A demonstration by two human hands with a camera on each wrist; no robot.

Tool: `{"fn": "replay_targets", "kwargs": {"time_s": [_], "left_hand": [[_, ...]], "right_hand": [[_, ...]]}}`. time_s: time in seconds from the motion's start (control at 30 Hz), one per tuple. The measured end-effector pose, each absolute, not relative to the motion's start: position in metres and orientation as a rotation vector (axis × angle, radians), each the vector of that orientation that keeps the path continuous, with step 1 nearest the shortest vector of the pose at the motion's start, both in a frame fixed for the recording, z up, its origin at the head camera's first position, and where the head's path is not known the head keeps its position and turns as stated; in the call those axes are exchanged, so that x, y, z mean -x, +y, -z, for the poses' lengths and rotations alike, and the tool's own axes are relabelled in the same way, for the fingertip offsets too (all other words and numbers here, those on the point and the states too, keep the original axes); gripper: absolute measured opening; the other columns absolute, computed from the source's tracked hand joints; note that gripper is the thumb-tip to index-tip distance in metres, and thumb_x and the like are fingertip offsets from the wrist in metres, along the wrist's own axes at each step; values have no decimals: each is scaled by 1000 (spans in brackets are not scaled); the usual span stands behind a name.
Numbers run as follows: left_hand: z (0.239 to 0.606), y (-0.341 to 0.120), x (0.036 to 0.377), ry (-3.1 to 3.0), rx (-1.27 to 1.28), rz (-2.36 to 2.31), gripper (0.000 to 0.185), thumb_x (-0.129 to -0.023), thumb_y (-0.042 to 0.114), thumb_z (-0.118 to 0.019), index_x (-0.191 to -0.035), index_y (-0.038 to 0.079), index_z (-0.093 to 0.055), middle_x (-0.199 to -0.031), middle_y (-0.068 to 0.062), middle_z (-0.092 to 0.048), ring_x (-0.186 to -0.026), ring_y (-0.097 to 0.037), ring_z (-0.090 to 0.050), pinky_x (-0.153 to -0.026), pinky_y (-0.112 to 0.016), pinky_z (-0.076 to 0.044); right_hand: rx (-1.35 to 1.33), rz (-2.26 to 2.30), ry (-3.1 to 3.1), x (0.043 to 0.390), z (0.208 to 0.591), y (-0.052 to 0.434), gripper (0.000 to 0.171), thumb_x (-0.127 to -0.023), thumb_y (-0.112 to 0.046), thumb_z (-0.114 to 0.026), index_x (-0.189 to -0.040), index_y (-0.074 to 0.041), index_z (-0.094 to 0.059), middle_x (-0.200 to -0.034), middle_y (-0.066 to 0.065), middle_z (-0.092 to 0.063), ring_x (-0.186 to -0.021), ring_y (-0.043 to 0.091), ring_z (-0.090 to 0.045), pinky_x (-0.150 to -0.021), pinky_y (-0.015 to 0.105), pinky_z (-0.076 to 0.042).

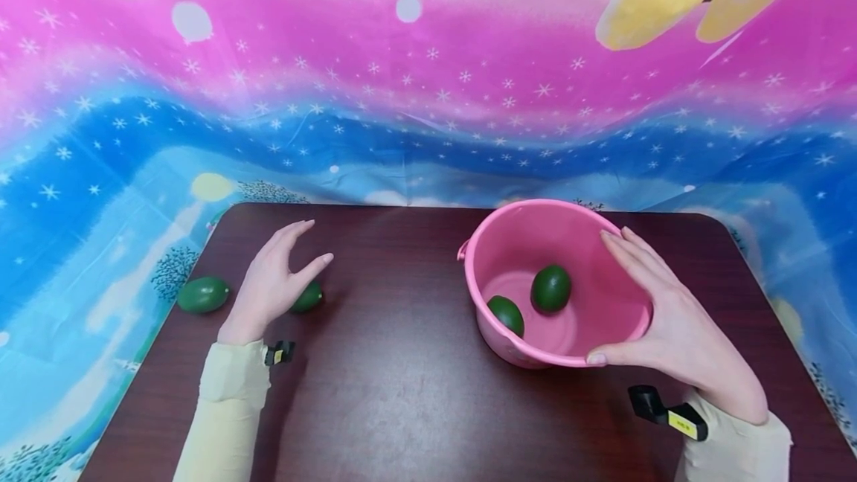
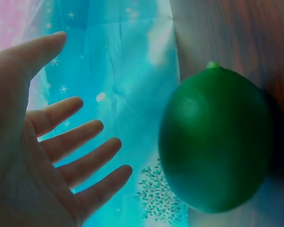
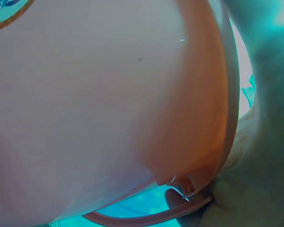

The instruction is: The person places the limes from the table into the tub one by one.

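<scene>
- Right hand (image 1: 676,326) grips the near-right rim of the pink bucket (image 1: 535,233): straight fingers lie along the inside of the wall, thumb presses the outer rim at the near side.
- Bucket stands on the right half of the dark wooden table (image 1: 402,393), tilted so its mouth faces the camera.
- Two green limes lie inside: one (image 1: 551,288) at mid-floor, the other (image 1: 506,315) against the near-left wall, just beside the first. Cannot tell if they touch.
- Right wrist view: filled by the bucket's pink outer wall (image 3: 109,104) and its rim, the hand (image 3: 260,156) pressed against it.
- Left hand (image 1: 271,281) hovers over the left part of the table, fingers apart and relaxed, holding nothing.
- A third lime (image 1: 307,297) sits on the table just under this hand's thumb side, partly hidden by it.
- Left wrist view: that lime (image 2: 215,139) looms close, the open palm (image 2: 42,156) beside it, a gap between them.
- A fourth lime (image 1: 203,294) lies at the table's left edge, left of the hand.
- Starry pink-and-blue cloth (image 1: 428,95) hangs behind the table and drapes round it.
</scene>
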State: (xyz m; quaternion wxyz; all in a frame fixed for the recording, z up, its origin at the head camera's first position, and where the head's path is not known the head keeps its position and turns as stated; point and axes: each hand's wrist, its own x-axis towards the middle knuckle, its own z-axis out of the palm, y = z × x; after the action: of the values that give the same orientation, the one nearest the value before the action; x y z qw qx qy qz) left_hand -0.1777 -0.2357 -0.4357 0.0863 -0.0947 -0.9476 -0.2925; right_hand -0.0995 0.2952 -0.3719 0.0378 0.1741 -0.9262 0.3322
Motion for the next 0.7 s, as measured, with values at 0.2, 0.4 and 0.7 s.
{"fn": "replay_targets", "kwargs": {"time_s": [0.2,0.4,0.7], "left_hand": [[444,-239,174,-2873,274,856,72,-96,54,-65,-151,9,-49,-153,-16,-45,-141,-37,-38,-110,-61,-32],[452,-245,171,-2930,229,887,78,-94,59,-65,-151,9,-49,-152,-16,-46,-141,-38,-39,-110,-62,-32],[464,-257,170,-3008,159,977,93,-82,69,-72,-152,11,-48,-152,-16,-46,-140,-38,-40,-107,-64,-36]], "right_hand": [[-559,-1011,-2827,100,373,295,133,-53,-35,-104,-163,-26,-28,-167,0,-20,-151,9,-11,-85,75,-45],[-537,-1024,-2840,100,373,295,132,-55,-37,-103,-163,-27,-28,-168,-1,-19,-151,13,-11,-84,74,-47],[-532,-1017,-2844,100,372,295,132,-54,-38,-103,-163,-27,-28,-168,-1,-18,-152,17,-12,-85,77,-44]]}}
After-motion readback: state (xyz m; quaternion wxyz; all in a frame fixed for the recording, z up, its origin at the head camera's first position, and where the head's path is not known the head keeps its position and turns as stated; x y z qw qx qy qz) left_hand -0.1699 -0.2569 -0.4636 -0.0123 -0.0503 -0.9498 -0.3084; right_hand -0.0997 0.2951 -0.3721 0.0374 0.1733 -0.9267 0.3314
